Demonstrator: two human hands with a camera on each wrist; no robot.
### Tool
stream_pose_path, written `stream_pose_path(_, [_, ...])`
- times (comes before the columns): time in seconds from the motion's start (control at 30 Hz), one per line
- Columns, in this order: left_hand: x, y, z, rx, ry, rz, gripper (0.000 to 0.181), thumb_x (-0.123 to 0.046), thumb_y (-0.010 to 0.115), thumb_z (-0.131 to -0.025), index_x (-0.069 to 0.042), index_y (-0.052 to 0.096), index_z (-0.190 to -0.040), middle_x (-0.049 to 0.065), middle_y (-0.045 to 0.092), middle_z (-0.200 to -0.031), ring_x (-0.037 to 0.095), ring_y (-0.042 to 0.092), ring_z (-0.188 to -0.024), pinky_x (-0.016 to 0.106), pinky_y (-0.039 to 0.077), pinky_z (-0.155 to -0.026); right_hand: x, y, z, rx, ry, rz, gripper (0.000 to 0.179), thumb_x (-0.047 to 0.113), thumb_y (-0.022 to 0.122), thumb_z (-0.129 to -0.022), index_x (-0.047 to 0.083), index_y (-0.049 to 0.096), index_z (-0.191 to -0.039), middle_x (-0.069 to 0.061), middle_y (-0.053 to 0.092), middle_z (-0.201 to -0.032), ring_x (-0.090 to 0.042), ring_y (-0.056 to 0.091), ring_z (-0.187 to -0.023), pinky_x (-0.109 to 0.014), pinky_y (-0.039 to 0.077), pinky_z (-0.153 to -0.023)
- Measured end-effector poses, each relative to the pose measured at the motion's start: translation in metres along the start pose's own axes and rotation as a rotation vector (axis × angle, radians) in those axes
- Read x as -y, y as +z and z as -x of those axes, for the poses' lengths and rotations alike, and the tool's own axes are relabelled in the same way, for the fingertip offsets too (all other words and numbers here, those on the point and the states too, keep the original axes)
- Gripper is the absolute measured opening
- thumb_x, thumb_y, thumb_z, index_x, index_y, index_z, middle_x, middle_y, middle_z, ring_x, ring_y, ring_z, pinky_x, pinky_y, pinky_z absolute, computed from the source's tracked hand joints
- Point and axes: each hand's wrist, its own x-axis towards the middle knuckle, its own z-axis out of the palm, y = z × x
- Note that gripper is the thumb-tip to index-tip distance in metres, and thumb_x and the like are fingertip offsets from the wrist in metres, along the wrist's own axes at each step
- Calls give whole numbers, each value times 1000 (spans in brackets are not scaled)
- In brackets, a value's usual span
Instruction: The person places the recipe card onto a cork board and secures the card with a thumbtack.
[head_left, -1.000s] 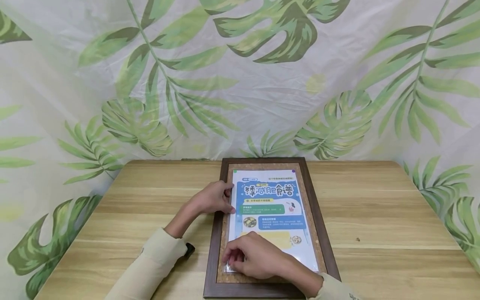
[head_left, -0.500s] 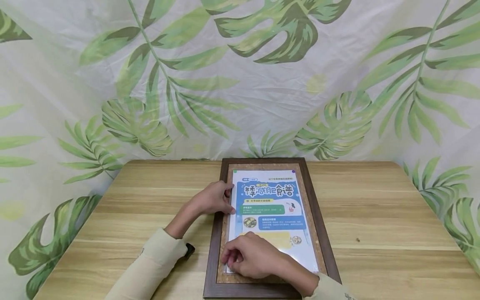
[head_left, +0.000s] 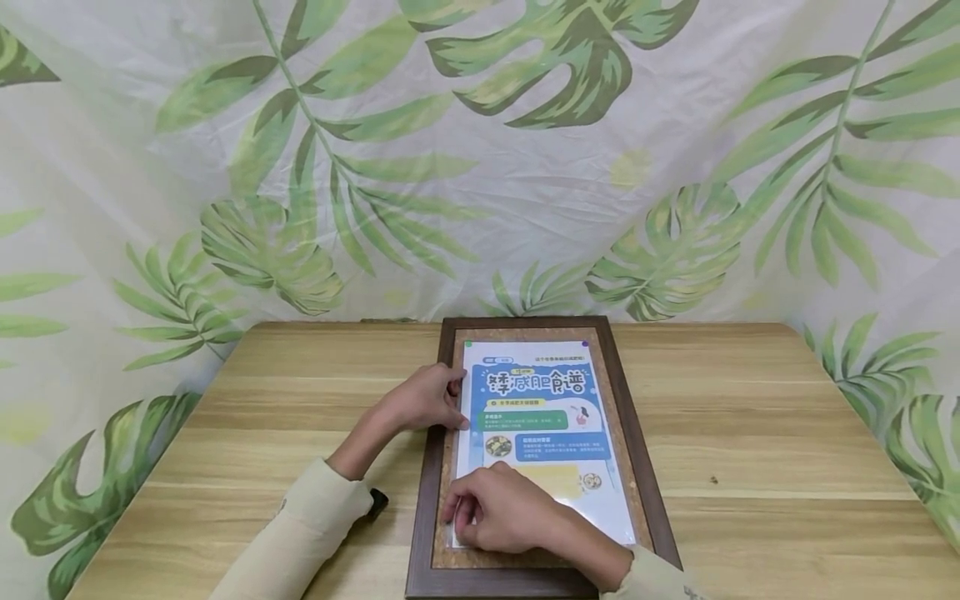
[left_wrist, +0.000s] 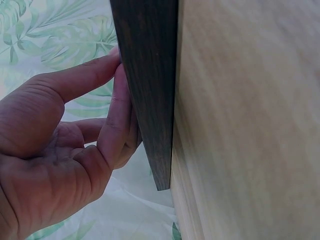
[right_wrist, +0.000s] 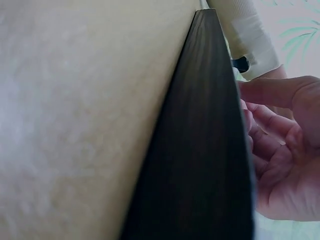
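A printed recipe poster (head_left: 558,417), blue and white with a glossy surface, lies on a cork board (head_left: 645,542) with a dark wooden frame (head_left: 636,433). A green pushpin (head_left: 468,343) and a purple pushpin (head_left: 585,343) sit at its top corners. My left hand (head_left: 420,398) touches the poster's left edge, thumb and forefinger spread apart. My right hand (head_left: 510,512) rests over the lower left corner, fingers bent toward the board; I cannot tell whether they pinch anything. In both wrist views the frame's side hides the fingertips.
The board lies on a wooden table (head_left: 750,417), its far end near a leaf-patterned curtain (head_left: 540,208). A small black object (head_left: 378,502) shows beside the left sleeve (head_left: 300,525). A small dark mark (head_left: 714,480) is on the tabletop to the right.
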Motion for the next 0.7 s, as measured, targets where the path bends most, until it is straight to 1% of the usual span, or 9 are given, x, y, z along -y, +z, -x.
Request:
stream_pose_path(0.2, [-1,0,0,0,-8,5,85,-5,91,-82,15,48,-152,3,63,-78,10,52,-64,22,43,-60,2,2,-3,-49,60,24,24,0,78,-78,23,79,-87,22,65,-65,13,54,-59,-9,47,-64])
stream_pose_path(0.3, [-1,0,-1,-3,-9,4,84,-5,91,-83,15,48,-152,3,63,-77,10,51,-63,23,42,-60,2,2,-4,-57,83,31,24,1,82,-77,24,79,-86,23,64,-64,12,54,-61,-9,47,-67])
stream_pose_path(0.43, [0,0,-1,-3,-6,6,84,-4,91,-83,15,48,-152,3,62,-76,11,51,-63,24,42,-60,2,2,-3,-58,76,24,23,1,82,-78,23,79,-85,22,63,-65,12,54,-60,-9,47,-69])
stream_pose_path(0.57, [1,0,-1,-6,0,14,85,-4,91,-82,16,48,-152,6,63,-82,11,53,-66,24,43,-61,1,1,-2,-42,62,1,21,1,79,-81,22,79,-86,21,64,-68,13,55,-60,-9,48,-65])
stream_pose_path(0.7, [2,0,-1,-12,12,3,85,-4,92,-81,16,48,-151,7,64,-88,12,54,-69,25,44,-63,0,1,-1,-11,62,-14,19,4,81,-85,22,80,-88,20,65,-71,11,56,-60,-10,49,-63])
